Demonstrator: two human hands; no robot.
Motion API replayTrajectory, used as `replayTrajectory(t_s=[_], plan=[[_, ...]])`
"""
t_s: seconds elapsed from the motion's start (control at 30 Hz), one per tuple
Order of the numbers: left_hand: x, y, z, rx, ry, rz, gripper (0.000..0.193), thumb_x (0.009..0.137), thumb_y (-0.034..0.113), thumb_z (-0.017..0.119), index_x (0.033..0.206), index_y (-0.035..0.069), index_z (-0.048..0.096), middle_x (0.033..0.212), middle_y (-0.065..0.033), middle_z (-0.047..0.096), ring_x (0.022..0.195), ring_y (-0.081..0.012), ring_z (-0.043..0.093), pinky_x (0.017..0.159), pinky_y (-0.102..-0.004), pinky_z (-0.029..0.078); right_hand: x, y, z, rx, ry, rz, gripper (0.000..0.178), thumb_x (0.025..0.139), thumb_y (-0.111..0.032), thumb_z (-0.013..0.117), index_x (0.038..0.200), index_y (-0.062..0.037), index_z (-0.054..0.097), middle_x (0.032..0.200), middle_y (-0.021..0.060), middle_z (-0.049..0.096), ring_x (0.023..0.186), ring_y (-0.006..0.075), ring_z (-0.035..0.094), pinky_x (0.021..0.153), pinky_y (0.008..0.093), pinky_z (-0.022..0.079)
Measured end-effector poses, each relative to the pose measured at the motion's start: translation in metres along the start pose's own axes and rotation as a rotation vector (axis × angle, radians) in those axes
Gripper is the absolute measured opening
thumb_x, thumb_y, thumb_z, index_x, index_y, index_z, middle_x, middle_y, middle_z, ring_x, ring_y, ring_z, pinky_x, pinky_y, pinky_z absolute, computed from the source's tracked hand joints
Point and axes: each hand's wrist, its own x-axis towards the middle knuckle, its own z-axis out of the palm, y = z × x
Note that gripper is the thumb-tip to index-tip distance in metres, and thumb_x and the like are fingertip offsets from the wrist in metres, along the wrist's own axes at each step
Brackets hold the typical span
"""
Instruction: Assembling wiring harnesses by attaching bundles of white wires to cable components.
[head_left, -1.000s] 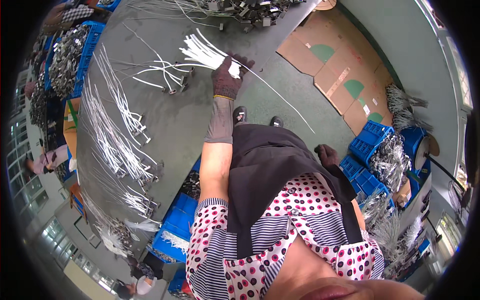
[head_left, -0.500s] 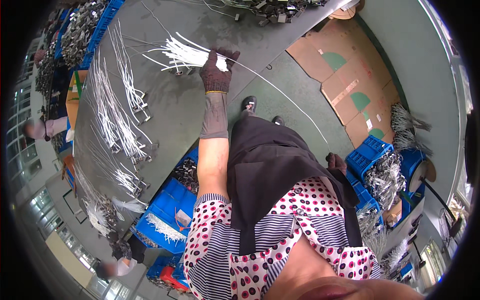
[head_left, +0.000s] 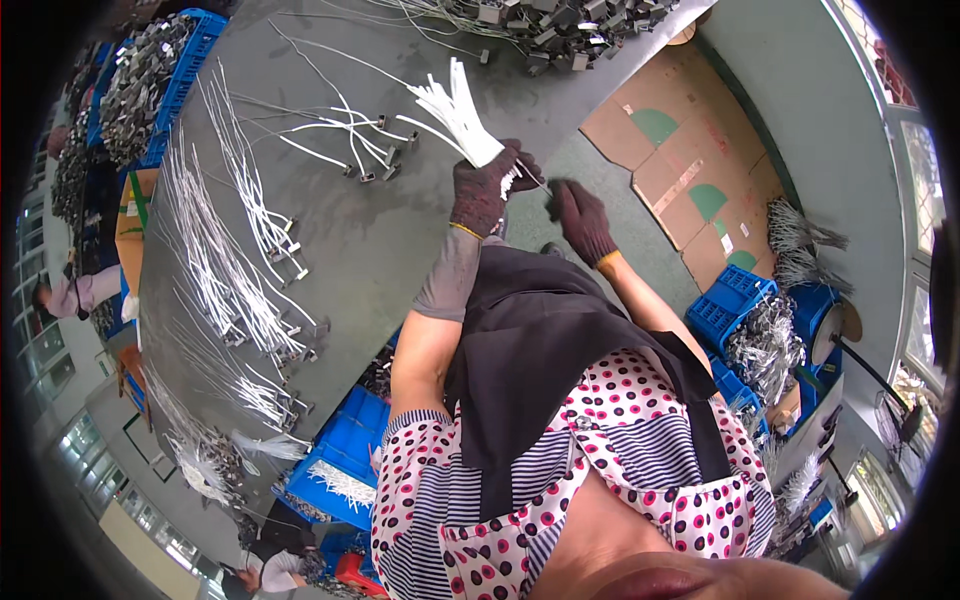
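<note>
My left hand (head_left: 490, 185), in a dark knitted glove, is closed around a fanned bundle of white sleeves (head_left: 460, 120) above the table edge. Just right of it my right hand (head_left: 580, 220), also gloved, has its fingers drawn together and slightly blurred. A thin wire (head_left: 531, 177) runs from the left hand's grip toward the right fingertips. Left of the bundle, several white-sleeved wires with small metal connectors (head_left: 385, 158) lie loose on the grey table (head_left: 330, 215). A long thin wire trails from them to the bundle.
More sleeved wires (head_left: 225, 260) lie in groups along the table's left. Metal connectors (head_left: 575, 30) are heaped at its far edge. Blue crates (head_left: 730, 300) stand at right; another blue crate (head_left: 350, 425) with white sleeves stands below the table. Flattened cardboard (head_left: 665, 165) covers floor at right.
My right hand has come up from the lower right to beside the left. The left hand and bundle have shifted right and nearer, and the bundle points more upward. Connectors on the table now show.
</note>
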Motion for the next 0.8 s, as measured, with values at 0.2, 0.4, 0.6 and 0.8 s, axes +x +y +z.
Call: replayTrajectory(t_s=[0.2, 0.4, 0.6, 0.8], plan=[[0.034, -0.011, -0.058, 0.940, -0.009, 0.610, 0.011, 0.087, 0.012, 0.064, 0.093, 0.003, 0.068, 0.077, -0.0090, 0.070, 0.072, -0.0209, 0.069, 0.065, -0.0342, 0.052, 0.088, -0.094, 0.065, -0.233, 0.005, -0.255, 0.048, 0.101, -0.040, 0.037, 0.129, -0.0038, 0.053, 0.129, 0.0294, 0.054, 0.115, 0.0454, 0.055, 0.098, 0.0484, 0.044], [0.051, 0.055, -0.089, 1.161, 0.169, 0.630, 0.019, 0.090, 0.018, 0.062, 0.094, 0.001, 0.069, 0.078, -0.0115, 0.071, 0.071, -0.0251, 0.070, 0.064, -0.0361, 0.052, 0.135, -0.144, 0.109, -0.557, 0.067, -0.222, 0.051, 0.094, -0.049, 0.049, 0.118, -0.0044, 0.059, 0.109, 0.0247, 0.064, 0.103, 0.0446, 0.060, 0.089, 0.0519, 0.048], [0.049, 0.095, -0.114, 1.393, 0.847, 0.198, 0.039, 0.083, 0.038, 0.072, 0.083, -0.001, 0.071, 0.070, -0.0086, 0.069, 0.058, -0.0162, 0.064, 0.055, -0.0362, 0.052, 0.226, -0.107, 0.096, -0.841, 0.300, -0.528, 0.040, 0.088, -0.037, 0.059, 0.114, -0.0067, 0.061, 0.099, 0.0202, 0.067, 0.093, 0.0409, 0.064, 0.078, 0.0510, 0.051], [0.031, 0.102, -0.078, 0.487, 0.575, 0.086, 0.029, 0.087, 0.028, 0.072, 0.098, 0.002, 0.069, 0.072, -0.0069, 0.068, 0.052, -0.0138, 0.059, 0.043, -0.0271, 0.049, 0.187, -0.076, 0.075, -0.729, 0.077, -0.591, 0.022, 0.091, -0.025, 0.057, 0.101, -0.0075, 0.067, 0.099, 0.0195, 0.067, 0.090, 0.0382, 0.065, 0.074, 0.0467, 0.052]])
